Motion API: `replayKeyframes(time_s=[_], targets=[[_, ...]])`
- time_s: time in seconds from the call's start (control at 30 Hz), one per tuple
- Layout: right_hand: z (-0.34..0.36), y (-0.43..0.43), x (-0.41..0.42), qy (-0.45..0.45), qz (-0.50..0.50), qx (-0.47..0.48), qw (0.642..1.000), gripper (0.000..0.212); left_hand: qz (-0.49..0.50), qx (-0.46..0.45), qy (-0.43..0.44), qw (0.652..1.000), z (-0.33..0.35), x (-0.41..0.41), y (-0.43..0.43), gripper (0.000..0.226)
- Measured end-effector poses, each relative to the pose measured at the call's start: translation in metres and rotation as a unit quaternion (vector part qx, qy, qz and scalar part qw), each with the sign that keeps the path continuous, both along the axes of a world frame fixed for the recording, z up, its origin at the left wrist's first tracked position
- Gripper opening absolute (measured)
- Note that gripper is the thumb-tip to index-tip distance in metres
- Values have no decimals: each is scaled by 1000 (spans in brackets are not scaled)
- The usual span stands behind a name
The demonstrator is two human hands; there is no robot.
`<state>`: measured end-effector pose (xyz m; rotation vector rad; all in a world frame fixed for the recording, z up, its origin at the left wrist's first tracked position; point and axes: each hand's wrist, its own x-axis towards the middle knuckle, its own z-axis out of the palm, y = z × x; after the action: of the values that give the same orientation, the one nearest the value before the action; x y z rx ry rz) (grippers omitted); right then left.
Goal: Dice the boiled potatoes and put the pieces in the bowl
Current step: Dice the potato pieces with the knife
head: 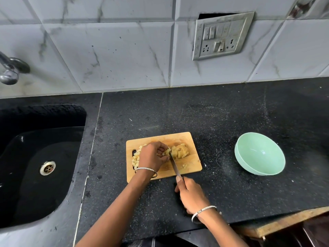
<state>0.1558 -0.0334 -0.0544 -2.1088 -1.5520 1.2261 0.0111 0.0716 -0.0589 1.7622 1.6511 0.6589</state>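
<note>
Midway through the dicing, with nothing in the bowl

Broadly, the work sat on a black stone countertop (pixel 213 113), with a dark sink (pixel 35 157) to the left. The pale green bowl (pixel 260 155) stood on the counter well to the right of the wooden cutting board (pixel 188 168), and no potato showed inside it.

The left hand (pixel 152 156) lay over the middle of the board, its fingers curled down onto the cut end of the potato (pixel 180 151) to steady it. The right hand (pixel 190 195), just off the board's near edge, was wrapped around the knife (pixel 175 165) handle with the forefinger laid along the spine. The blade ran up across the board and met the potato beside the left fingertips. A heap of diced pieces (pixel 136 158) lay at the board's left end, and one stray cube (pixel 184 165) lay near the blade.

By my reading, the step in hand was cutting, with a good part of the potato left. The next move likely called for a straight downward press, with the left fingertips kept tucked back from the edge. Moving the pieces to the bowl would come afterwards.
</note>
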Motion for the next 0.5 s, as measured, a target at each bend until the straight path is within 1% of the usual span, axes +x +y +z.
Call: replayKeyframes(time_s=[0.07, 0.23, 0.37, 0.43, 0.5], targets=[[-1, 0, 1, -6, -1, 9, 1000, 45, -9, -2, 14, 1000, 4, 1, 1, 29], [-1, -12, -6, -145, 31, 51, 988, 37, 14, -1, 35, 999, 7, 3, 3, 23], [3, -22, -4, -214, 45, 68, 974, 34, 24, 5, 47, 999, 8, 4, 3, 21], [2, -25, -1, -210, 38, 63, 975, 35, 21, 9, 53, 998, 9, 4, 3, 18], [0, -23, 3, -171, 37, 52, 983, 37, 11, 12, 62, 998, 8, 4, 3, 19]])
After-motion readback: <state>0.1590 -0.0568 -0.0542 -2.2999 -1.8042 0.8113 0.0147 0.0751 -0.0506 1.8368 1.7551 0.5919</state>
